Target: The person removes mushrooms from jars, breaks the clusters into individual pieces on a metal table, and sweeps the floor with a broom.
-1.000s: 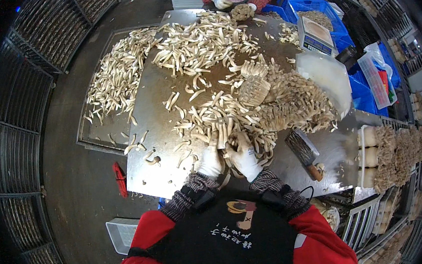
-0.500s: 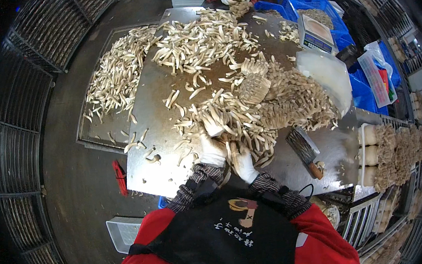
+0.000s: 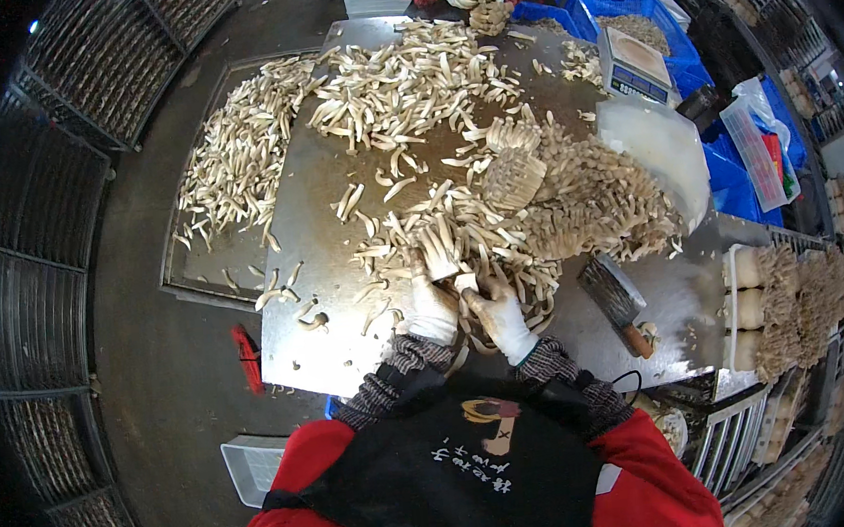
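In my white-gloved left hand (image 3: 432,308), the fingers are closed around a clump of pale long-stemmed mushrooms (image 3: 438,254). Close beside it, my right hand (image 3: 502,315), gloved and stained at the fingers, is pinched on a short white mushroom piece (image 3: 466,282). Loose mushrooms (image 3: 534,279) lie under and around both hands, partly hiding the fingertips. Just beyond and to the right is a heap of uncut brownish mushroom clusters (image 3: 591,188). A cleaver (image 3: 611,297) with a wooden handle rests on the metal table (image 3: 317,263), right of my right hand.
Separated mushrooms form a pile (image 3: 406,79) at the far side and another on a lower tray (image 3: 212,272) at left. A scale (image 3: 634,74), blue crates (image 3: 692,74) and a whitish sheet (image 3: 658,147) stand far right. Across the table a co-worker's gloved hands (image 3: 474,0) hold a mushroom cluster.
The clump in my left hand has tipped more upright. My right hand has shifted slightly right and up, and a white piece now shows at its fingertips. The co-worker's cluster has turned and come lower.
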`<control>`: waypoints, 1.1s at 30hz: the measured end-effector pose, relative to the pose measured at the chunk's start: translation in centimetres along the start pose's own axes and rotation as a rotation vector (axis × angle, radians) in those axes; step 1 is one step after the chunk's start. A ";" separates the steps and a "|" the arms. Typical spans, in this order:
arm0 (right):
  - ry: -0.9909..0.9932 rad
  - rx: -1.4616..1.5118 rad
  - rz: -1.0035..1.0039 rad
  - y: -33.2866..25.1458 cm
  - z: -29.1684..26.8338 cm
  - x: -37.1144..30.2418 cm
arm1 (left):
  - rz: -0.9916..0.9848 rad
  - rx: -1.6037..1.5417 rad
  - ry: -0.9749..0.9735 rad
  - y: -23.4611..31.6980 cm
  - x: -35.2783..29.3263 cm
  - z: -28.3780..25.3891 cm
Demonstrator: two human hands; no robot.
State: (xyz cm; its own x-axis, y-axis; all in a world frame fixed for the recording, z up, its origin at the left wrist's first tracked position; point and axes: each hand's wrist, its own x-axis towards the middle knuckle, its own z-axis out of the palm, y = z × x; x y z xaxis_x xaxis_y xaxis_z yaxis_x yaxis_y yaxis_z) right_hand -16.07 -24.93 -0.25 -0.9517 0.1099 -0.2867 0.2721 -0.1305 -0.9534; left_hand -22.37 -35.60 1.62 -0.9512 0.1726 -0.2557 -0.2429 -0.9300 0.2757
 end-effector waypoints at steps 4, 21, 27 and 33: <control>-0.083 -0.251 0.034 -2.3 0.4 -0.9 | -0.053 0.242 0.035 -0.8 -1.0 -0.4; -0.367 0.242 0.248 -5.8 -2.6 0.1 | -0.104 -0.085 -0.051 3.4 0.2 0.1; -0.131 0.224 -0.084 -4.4 -3.0 1.4 | -0.214 -0.157 -0.009 2.9 -0.9 1.5; -0.023 -0.501 -0.056 -10.4 0.5 0.3 | -0.316 0.232 -0.016 2.9 -2.1 -0.5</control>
State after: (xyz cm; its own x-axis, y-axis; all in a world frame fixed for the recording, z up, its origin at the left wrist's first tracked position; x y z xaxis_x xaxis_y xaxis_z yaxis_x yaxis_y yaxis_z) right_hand -19.28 -24.04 9.63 -0.9682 0.0806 -0.2369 0.2499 0.3648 -0.8969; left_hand -20.97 -38.84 2.55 -0.8248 0.4457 -0.3480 -0.5595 -0.7322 0.3883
